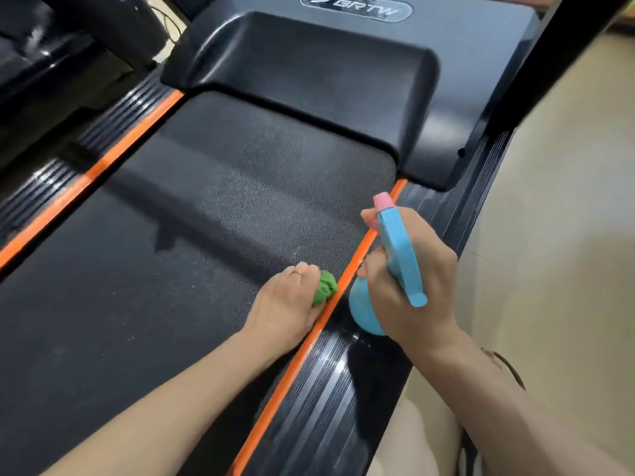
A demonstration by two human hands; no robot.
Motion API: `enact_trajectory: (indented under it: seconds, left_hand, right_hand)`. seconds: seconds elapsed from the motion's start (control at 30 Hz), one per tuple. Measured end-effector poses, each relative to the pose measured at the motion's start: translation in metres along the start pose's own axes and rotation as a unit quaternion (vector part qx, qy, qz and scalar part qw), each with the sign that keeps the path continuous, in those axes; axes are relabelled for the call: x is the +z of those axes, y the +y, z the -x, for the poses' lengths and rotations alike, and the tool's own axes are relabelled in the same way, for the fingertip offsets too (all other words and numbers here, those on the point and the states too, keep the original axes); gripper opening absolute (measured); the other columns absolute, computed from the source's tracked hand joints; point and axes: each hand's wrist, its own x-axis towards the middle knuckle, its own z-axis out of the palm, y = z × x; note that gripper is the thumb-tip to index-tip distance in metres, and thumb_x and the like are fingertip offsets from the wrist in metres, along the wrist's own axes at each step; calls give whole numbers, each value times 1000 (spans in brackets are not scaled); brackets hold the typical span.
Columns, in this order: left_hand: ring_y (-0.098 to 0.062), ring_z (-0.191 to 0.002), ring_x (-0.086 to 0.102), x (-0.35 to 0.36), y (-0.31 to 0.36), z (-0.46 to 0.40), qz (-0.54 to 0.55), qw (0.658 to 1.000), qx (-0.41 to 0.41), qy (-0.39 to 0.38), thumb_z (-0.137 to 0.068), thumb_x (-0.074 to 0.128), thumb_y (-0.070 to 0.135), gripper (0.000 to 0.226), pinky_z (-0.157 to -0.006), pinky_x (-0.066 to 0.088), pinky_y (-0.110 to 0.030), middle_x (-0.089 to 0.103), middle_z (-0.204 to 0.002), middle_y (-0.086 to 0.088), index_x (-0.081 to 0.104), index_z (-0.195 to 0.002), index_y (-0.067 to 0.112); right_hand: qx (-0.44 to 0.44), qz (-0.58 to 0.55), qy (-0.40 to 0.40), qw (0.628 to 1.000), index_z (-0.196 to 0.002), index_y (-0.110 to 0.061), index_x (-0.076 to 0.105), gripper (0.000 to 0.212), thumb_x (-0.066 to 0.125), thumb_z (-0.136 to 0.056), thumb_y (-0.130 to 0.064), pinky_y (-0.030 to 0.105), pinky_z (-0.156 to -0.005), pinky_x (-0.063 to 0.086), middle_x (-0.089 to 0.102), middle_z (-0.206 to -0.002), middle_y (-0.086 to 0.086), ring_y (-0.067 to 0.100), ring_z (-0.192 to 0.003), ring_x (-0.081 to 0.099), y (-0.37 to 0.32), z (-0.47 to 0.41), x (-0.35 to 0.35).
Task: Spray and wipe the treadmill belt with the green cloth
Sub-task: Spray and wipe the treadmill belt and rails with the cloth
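The black treadmill belt [165,269] runs through the middle of the view, with a pale, misted patch near its right side. My left hand [287,300] rests on the belt by the right orange stripe, closed on a bunched green cloth [325,288]. My right hand [409,286] holds a light blue spray bottle [398,259] with a pink nozzle above the right side rail, nozzle pointing up the belt, a finger on the trigger.
The black motor cover [309,70] closes off the belt's far end. Orange stripes [113,156] and ribbed black side rails [330,389] flank the belt. Beige floor [567,201] lies to the right; a dark upright [536,63] rises at the top right.
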Motion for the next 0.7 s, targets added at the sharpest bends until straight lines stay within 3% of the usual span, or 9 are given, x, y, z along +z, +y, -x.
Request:
enact_trajectory:
  seconds: [0.17, 0.37, 0.53, 0.7]
  left_hand:
    - [-27, -74, 51, 15, -2, -61, -14, 998, 26, 60, -91, 51, 34, 23, -64, 41, -39, 51, -83, -8, 47, -87, 11]
    - [-35, -89, 57, 12, 19, -153, -38, 996, -73, 39, -92, 52, 30, 25, -65, 36, -41, 57, -101, -13, 48, -104, 8]
    - [-28, -86, 55, 2, 14, -98, 2, 1000, -5, -1, -93, 52, 37, 24, -64, 31, -34, 51, -94, -4, 44, -98, 15]
    - [-25, -73, 51, 9, -3, -41, -12, 997, 48, 55, -92, 51, 37, 26, -64, 45, -37, 49, -81, -3, 49, -86, 11]
  right_hand:
    - [16, 65, 61, 996, -98, 6, 64, 33, 46, -71, 7, 50, -61, 52, 63, -87, 18, 44, -64, 62, 24, -25, -14]
    - [9, 67, 78, 995, -105, 4, 66, 37, 48, -73, 2, 48, -62, 52, 64, -94, 15, 40, -62, 63, 27, -24, -10]
    - [35, 89, 70, 993, -102, 1, 66, 34, 51, -71, 0, 46, -61, 51, 63, -86, 10, 33, -63, 60, 21, -25, -12]
    - [47, 94, 75, 992, -108, -3, 70, 40, 54, -72, 0, 38, -65, 53, 68, -93, 5, 27, -74, 64, 16, -25, -14]
